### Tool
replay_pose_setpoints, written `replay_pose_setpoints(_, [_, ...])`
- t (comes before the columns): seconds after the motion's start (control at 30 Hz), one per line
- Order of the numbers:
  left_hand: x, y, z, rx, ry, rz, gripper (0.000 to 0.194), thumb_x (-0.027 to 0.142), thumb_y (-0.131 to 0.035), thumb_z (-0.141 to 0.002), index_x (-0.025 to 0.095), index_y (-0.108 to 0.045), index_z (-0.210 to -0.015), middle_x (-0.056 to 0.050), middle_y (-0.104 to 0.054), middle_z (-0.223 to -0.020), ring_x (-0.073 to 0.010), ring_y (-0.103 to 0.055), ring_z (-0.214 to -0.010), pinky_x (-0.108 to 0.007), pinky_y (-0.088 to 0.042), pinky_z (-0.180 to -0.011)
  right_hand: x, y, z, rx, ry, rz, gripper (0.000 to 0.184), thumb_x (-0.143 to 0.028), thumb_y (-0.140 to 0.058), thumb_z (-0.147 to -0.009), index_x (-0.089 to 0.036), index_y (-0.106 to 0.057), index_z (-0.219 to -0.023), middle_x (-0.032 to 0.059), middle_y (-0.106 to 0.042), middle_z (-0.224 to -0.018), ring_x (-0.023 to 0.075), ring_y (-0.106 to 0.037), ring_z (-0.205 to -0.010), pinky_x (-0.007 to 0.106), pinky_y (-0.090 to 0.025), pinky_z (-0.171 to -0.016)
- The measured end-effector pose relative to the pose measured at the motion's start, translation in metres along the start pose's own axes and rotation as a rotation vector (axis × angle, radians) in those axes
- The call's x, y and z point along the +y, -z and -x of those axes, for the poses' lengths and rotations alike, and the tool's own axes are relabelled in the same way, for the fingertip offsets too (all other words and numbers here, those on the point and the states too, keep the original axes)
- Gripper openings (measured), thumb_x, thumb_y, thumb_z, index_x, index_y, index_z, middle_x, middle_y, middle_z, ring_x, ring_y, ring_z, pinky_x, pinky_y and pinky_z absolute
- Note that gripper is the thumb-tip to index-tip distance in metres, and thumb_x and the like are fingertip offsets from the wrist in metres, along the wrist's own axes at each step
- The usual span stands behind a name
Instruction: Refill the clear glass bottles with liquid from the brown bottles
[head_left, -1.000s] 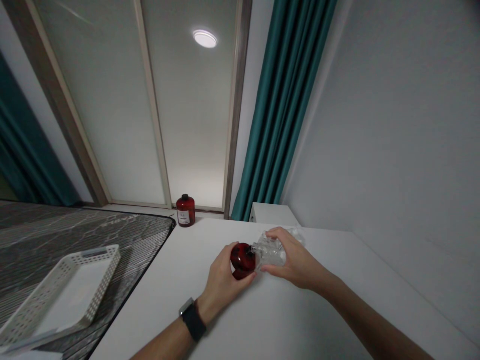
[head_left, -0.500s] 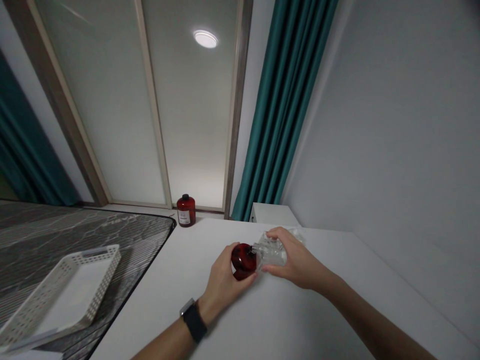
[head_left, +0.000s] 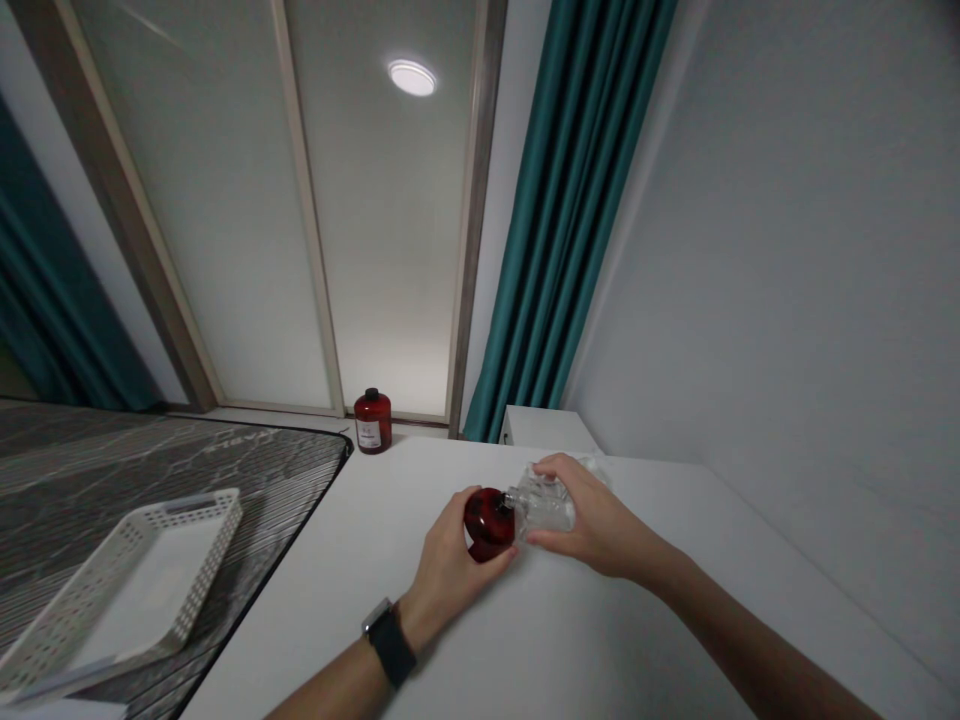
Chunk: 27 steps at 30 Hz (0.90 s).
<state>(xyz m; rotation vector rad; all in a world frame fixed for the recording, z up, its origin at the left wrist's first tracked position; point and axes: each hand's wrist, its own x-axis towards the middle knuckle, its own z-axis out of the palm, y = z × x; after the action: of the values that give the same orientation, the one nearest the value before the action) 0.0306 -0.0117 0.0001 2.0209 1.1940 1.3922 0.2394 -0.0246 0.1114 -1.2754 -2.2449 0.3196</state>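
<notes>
My left hand [head_left: 448, 570], with a dark watch on its wrist, is wrapped round a small dark red bottle [head_left: 487, 520] standing on the white table [head_left: 570, 640]. My right hand [head_left: 592, 515] grips a clear plastic bottle [head_left: 544, 505] tipped on its side, its neck meeting the top of the red bottle. Both hands sit close together near the middle of the table.
A second dark red bottle with a black cap [head_left: 372, 421] stands at the table's far left corner by the window. A white perforated basket [head_left: 124, 585] lies on the grey patterned mattress [head_left: 150, 470] to the left. Teal curtains [head_left: 570, 210] hang behind; a white wall runs along the right.
</notes>
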Motion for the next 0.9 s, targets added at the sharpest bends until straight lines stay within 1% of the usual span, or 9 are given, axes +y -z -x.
replay_pose_setpoints(0.17, [-0.0005,0.0001,0.0003,-0.004,0.003,0.004,0.067,0.026,-0.081,-0.069,0.019,-0.049,-0.128,-0.011,-0.067,-0.122,-0.0285,-0.067,-0.111,-0.045,-0.056,-0.097,-0.0015,0.0017,-0.0008,-0.008,-0.001,-0.009,0.055,-0.023,-0.081,-0.071,-0.022,-0.054,-0.119,0.0112,-0.062,-0.122,0.03,-0.059,-0.116,0.049,-0.048,-0.101])
replay_pose_setpoints(0.63, [-0.0011,-0.0014,0.0011,-0.046,0.056,0.082,0.067,0.026,-0.081,-0.07,0.02,-0.048,-0.128,-0.012,-0.065,-0.124,-0.0297,-0.065,-0.114,-0.048,-0.053,-0.1,0.0009,0.0038,-0.0032,-0.017,0.023,-0.005,0.057,-0.026,-0.083,-0.07,-0.023,-0.055,-0.12,0.011,-0.062,-0.122,0.0302,-0.06,-0.117,0.049,-0.049,-0.101])
replay_pose_setpoints(0.9, [-0.0012,-0.0026,0.001,-0.046,0.072,0.117,0.067,0.024,-0.081,-0.069,0.02,-0.048,-0.128,-0.012,-0.066,-0.123,-0.0296,-0.065,-0.113,-0.048,-0.053,-0.1,0.0033,0.0038,-0.0047,-0.045,0.016,-0.011,0.057,-0.027,-0.083,-0.071,-0.021,-0.054,-0.12,0.0121,-0.061,-0.124,0.0296,-0.058,-0.119,0.048,-0.047,-0.103])
